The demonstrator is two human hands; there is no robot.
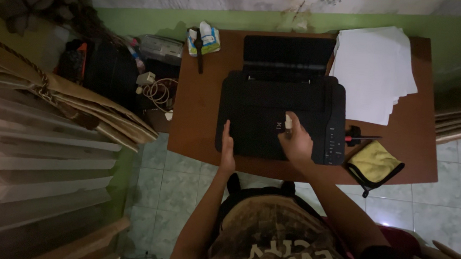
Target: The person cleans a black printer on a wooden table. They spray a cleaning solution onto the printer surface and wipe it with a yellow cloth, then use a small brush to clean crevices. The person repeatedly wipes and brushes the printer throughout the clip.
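Here, left hand [228, 145] lies flat beside printer [283, 114]; right hand [296, 140] pinches white cloth [288, 121].

A dim corner of a home used as a small office: a brown desk [193, 116] against a peeling green wall [157, 19] carries a black printer [275, 105] and loose white paper [372, 69], above a tiled floor [173, 179] with stacked cardboard [80, 105] alongside.
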